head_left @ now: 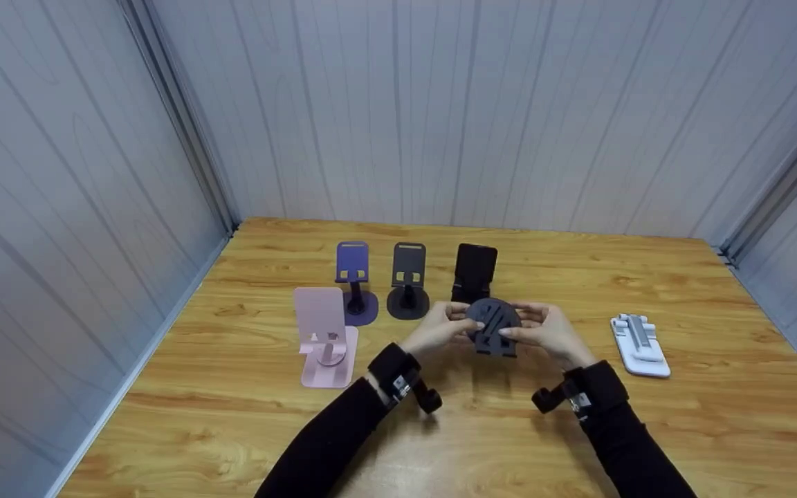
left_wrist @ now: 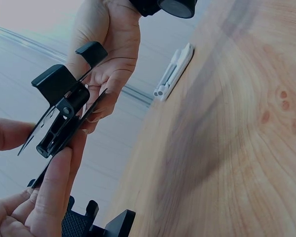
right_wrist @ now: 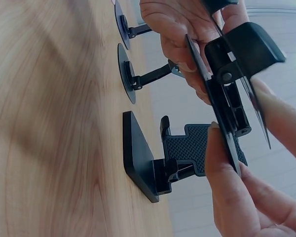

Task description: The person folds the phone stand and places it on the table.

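Observation:
Both hands grip a dark grey phone stand (head_left: 494, 315) with a round base, raised over the table and partly folded. My left hand (head_left: 440, 326) holds its left edge, and my right hand (head_left: 545, 335) holds the right edge, thumbs on the near side. From the left wrist view, the stand's hinge (left_wrist: 74, 101) sits between two thin plates, with the curved lips pointing up. In the right wrist view fingers pinch the thin plate (right_wrist: 214, 101). Behind the hands is an upright black phone stand (head_left: 476, 266), its lower part covered by the held one.
A dark grey stand (head_left: 409, 261) and a purple stand (head_left: 352, 259) stand upright in the back row. Nearer on the left is a pink stand (head_left: 320, 315). A white folded stand (head_left: 640, 346) lies flat at the right. Panelled walls (head_left: 440, 111) enclose the wooden table (head_left: 232, 415).

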The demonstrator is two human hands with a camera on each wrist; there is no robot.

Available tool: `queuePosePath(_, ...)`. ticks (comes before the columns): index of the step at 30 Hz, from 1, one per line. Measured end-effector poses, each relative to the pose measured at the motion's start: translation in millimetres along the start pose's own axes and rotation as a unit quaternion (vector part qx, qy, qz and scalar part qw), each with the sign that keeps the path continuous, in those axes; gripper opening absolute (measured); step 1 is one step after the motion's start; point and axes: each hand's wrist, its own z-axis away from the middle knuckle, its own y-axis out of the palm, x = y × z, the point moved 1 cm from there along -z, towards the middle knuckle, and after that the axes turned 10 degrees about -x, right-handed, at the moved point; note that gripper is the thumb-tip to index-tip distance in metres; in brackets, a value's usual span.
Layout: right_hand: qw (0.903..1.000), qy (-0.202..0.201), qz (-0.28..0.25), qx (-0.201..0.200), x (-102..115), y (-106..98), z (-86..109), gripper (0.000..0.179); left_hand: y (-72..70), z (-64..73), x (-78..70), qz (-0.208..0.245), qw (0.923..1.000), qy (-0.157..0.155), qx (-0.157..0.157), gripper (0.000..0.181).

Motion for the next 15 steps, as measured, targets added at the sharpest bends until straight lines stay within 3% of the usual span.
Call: queuePosePath(15, 0.9980, 0.016, -0.061, -0.002, -1.9, -1.6, -2.4, 0.052, -0.7, -1.1, -1.2, 0.003, 1.0000, 0.000, -0.007, 0.039)
